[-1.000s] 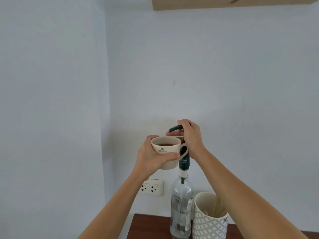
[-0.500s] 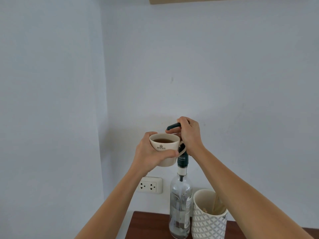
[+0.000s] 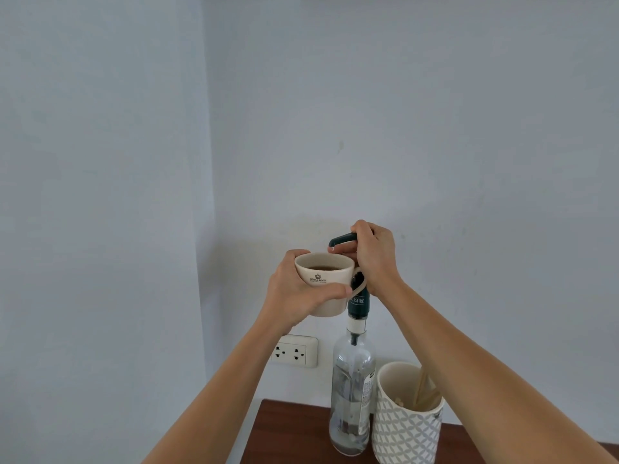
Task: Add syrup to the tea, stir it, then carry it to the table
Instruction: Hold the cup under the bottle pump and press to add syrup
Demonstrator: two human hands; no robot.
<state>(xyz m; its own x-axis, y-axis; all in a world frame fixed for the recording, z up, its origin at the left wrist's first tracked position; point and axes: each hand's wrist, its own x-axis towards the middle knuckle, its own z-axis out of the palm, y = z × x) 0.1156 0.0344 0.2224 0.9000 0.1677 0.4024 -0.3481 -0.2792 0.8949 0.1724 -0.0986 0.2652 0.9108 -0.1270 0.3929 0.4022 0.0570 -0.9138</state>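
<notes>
My left hand (image 3: pixel 298 293) grips a cream mug (image 3: pixel 326 279) of dark tea, held in the air with its rim just under the dark green pump spout (image 3: pixel 340 240). The pump sits on top of a clear glass syrup bottle (image 3: pixel 351 390) that stands on the brown counter (image 3: pixel 288 430). My right hand (image 3: pixel 375 256) is closed over the pump head from above, its thumb below the spout. The mug's handle points right, against the pump neck.
A white patterned holder (image 3: pixel 405 430) with wooden sticks in it stands right of the bottle. A double wall socket (image 3: pixel 294 351) is on the wall behind. The counter's left edge lies close to the corner of the pale walls.
The pump head has risen slightly under my right hand. The mug stays under the spout. The view has tilted a little upward.
</notes>
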